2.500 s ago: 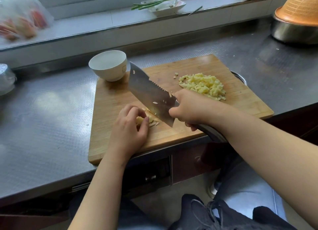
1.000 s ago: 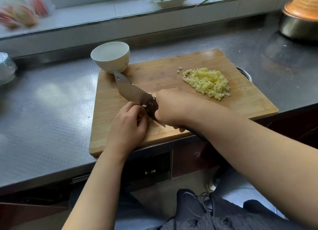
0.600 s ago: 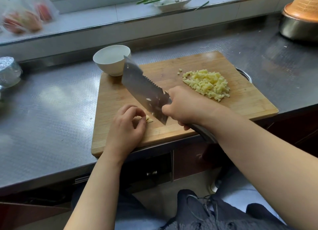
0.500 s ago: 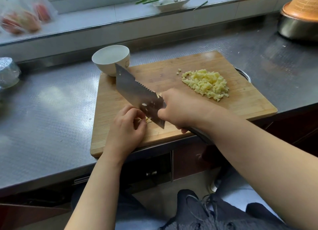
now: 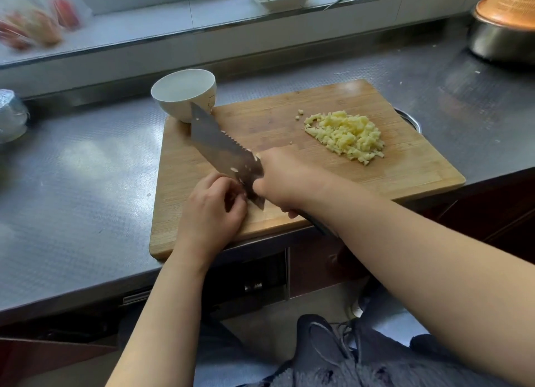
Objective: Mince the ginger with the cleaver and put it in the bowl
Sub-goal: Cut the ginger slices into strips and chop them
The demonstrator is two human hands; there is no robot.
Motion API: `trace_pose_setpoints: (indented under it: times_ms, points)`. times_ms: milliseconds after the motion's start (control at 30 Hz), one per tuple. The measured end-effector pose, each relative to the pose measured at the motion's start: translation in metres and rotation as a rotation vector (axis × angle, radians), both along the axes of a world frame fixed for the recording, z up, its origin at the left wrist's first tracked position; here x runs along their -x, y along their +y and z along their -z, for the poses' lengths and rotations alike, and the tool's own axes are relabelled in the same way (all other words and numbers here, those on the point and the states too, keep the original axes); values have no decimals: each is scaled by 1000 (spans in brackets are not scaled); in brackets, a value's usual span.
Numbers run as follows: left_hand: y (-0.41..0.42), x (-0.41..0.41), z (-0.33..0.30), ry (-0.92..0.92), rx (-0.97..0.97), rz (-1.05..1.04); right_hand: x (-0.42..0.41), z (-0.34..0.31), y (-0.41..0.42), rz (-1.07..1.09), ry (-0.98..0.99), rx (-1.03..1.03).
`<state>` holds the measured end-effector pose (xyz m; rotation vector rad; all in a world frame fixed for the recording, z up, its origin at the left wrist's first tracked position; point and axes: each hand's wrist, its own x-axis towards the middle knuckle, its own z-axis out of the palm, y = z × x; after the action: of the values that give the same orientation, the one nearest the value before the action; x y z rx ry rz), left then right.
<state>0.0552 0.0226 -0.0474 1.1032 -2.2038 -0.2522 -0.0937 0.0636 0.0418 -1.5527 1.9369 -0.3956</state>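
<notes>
The minced ginger pile [image 5: 346, 136] lies on the far right of the wooden cutting board [image 5: 185, 166]. The piece being cut is hidden beneath the curled fingers of the left hand [image 5: 212, 210]; whether they pinch it cannot be told. The right hand [image 5: 285, 178] grips the cleaver [image 5: 223, 150] handle, blade edge down beside the left fingertips, with bits stuck to its face. The white bowl [image 5: 185, 92] stands at the board's far-left corner; its contents cannot be made out. A steel basin [image 5: 498, 43] is cut off at right.

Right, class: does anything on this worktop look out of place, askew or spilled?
Yes. The cutting board lies askew, its right corner overhanging the counter edge. A few ginger bits lie apart from the pile.
</notes>
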Motion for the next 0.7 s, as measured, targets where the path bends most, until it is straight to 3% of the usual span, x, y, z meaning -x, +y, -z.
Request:
trace_pose_setpoints:
  times_ms: [67, 133, 367, 700]
  points:
    - [2, 0, -3, 11, -11, 7, 9, 7, 0, 86, -178, 5]
    - [4, -1, -4, 28, -19, -15, 15, 9, 3, 103, -237, 17]
    - [6, -2, -2, -26, 9, -140, 11, -12, 14, -45, -122, 66]
    - [3, -1, 0, -79, 11, -172, -5, -14, 4, -122, 98, -51]
